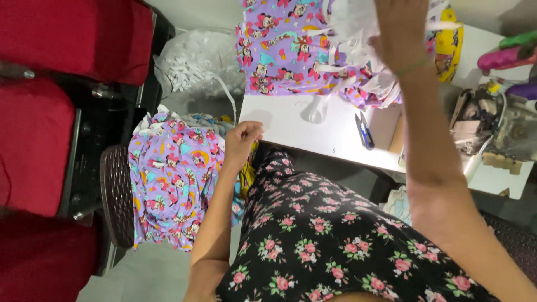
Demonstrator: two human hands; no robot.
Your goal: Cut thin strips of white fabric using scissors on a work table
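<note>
Head view: hands — right (400, 33) grips white strips (352, 22), left (241, 140) pinches purple cloth (173, 173); clear bag (196, 61) holds strips.

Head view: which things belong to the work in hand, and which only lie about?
In hand:
right hand in white strips
left hand at purple printed fabric pile
purple fabric on table

Lying about:
blue snips
bag of white strips
red cushions
</note>
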